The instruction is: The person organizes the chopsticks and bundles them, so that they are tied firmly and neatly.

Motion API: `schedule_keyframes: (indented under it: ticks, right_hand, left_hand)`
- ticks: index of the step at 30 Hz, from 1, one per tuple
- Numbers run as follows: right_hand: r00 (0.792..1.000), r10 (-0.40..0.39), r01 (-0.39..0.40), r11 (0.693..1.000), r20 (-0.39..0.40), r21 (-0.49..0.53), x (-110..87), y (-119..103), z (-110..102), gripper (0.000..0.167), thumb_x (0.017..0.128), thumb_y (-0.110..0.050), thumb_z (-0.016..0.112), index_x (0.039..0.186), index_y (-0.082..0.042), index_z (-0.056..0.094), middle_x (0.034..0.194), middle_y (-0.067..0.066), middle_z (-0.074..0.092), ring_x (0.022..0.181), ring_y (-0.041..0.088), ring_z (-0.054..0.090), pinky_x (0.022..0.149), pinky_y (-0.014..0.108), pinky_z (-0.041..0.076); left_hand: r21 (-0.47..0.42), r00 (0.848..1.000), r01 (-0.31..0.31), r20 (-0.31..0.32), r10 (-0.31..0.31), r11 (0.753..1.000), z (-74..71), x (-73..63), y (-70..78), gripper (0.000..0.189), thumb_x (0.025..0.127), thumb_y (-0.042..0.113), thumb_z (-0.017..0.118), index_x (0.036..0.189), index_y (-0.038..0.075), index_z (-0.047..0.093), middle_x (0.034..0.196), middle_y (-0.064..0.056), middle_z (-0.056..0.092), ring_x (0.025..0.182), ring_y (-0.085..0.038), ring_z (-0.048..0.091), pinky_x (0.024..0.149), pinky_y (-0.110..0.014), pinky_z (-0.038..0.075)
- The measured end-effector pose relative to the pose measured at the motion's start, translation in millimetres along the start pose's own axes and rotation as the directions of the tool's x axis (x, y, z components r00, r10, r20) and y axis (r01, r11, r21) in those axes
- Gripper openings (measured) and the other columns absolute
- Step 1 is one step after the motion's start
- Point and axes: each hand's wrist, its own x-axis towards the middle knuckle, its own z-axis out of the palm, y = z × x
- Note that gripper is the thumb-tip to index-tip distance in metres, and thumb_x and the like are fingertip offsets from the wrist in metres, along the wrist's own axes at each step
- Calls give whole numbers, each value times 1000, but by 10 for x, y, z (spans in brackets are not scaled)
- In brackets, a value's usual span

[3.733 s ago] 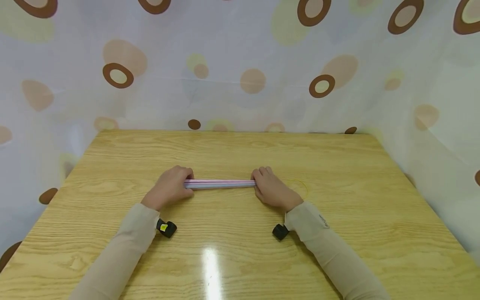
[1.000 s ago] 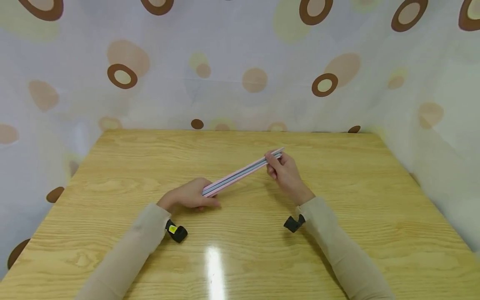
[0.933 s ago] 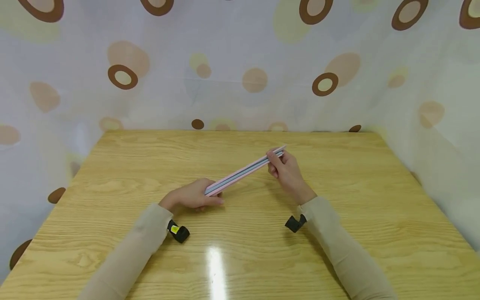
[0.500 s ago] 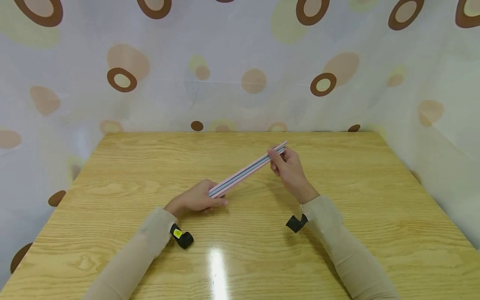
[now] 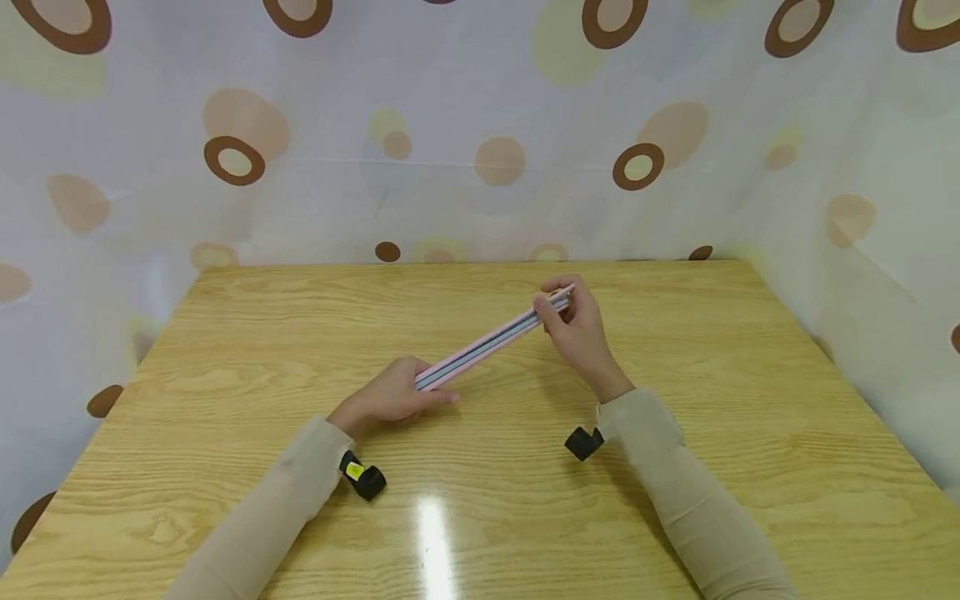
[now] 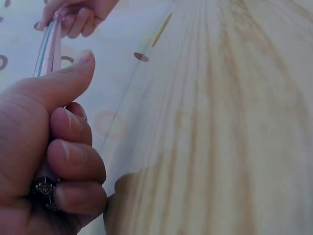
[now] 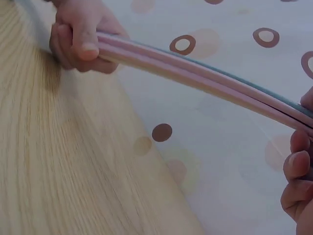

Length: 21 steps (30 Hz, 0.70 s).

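A bundle of slim pink and blue chopsticks (image 5: 480, 348) runs slantwise between my two hands, its right end farther back and narrower. My left hand (image 5: 393, 392) grips the thicker end, fingers curled round it in the left wrist view; dark, patterned ends (image 6: 45, 188) show by its palm. My right hand (image 5: 577, 333) pinches the bundle near the narrow end, thumb on the near side, and the tips stick out past it. A thin yellow loop (image 6: 162, 29) lies on the wooden table in the left wrist view; the head view does not show it.
The wooden table (image 5: 480, 500) spreads beneath both arms. A white curtain with brown and peach spots (image 5: 500, 161) hangs behind it and along both sides. Black wrist cameras (image 5: 365, 477) sit on both sleeves.
Several seconds ago the bundle lay level and the yellow loop showed beside my right wrist. Since then the bundle has slanted, its right end moving away. Most recently my right index finger has lifted.
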Motion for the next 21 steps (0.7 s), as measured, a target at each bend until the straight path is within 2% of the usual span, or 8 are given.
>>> schedule_keyframes:
  ticks: [4, 7, 11, 13, 15, 18, 21]
  right_hand:
    - [998, -58, 51, 972, -24, -228, -24, -120, -14, 19, 96, -3, 52, 112, 8, 54, 83, 11, 56, 61, 4, 46, 57, 18, 41]
    - [1000, -12, 7, 973, -20, -230, 3, -59, -29, 20, 99, -8, 49, 101, 6, 62, 87, 19, 61, 59, 7, 50, 55, 19, 43]
    - [996, 86, -90, 976, -32, -200, 56, 69, -45, 35, 103, -22, 44, 93, 1, 68, 88, 20, 66, 54, 14, 53, 49, 22, 44]
    - [996, 85, -91, 975, -37, -204, 73, 96, -47, 38, 104, -25, 42, 98, 0, 69, 91, 20, 67, 61, 19, 58, 53, 21, 47]
    - [998, 57, -64, 974, -36, -218, 82, 110, -45, 37, 105, -23, 38, 110, -1, 67, 94, 19, 68, 67, 23, 60, 54, 20, 47]
    - [998, 36, -46, 968, -47, -246, 78, 105, -45, 38, 105, -16, 32, 132, -3, 54, 94, 19, 68, 73, 24, 63, 54, 21, 46]
    - [992, 97, -115, 955, -75, -275, 60, 77, -57, 41, 104, -14, 28, 140, -5, 45, 95, 17, 68, 69, 26, 63, 51, 26, 46]
  left_hand:
    - [80, 998, -41, -34, 44, 996, -7, -2, -5, 27, 85, 32, 74, 84, 6, 66, 56, 5, 43, 47, -7, 35, 45, -22, 29]
    - [112, 997, -45, -61, 52, 993, -13, -19, -9, 27, 83, 33, 76, 81, 7, 66, 57, 6, 44, 49, -7, 36, 47, -22, 29]
    - [102, 994, -43, -98, 53, 994, -22, -35, -13, 27, 81, 33, 78, 79, 9, 67, 56, 6, 44, 49, -7, 36, 47, -22, 28]
    - [103, 991, -46, -122, 59, 994, -30, -35, -8, 26, 80, 33, 79, 78, 9, 67, 56, 6, 44, 49, -7, 35, 47, -22, 28]
    - [112, 987, -50, -146, 66, 992, -39, -34, -4, 27, 80, 32, 79, 75, 9, 66, 55, 6, 43, 48, -7, 35, 46, -22, 28]
    - [124, 981, -61, -174, 82, 990, -50, -20, 6, 27, 80, 30, 79, 72, 10, 64, 55, 6, 43, 48, -7, 36, 46, -22, 28]
    - [139, 977, -68, -189, 94, 988, -51, 7, 20, 27, 81, 31, 78, 72, 10, 64, 54, 7, 43, 48, -6, 36, 46, -21, 29]
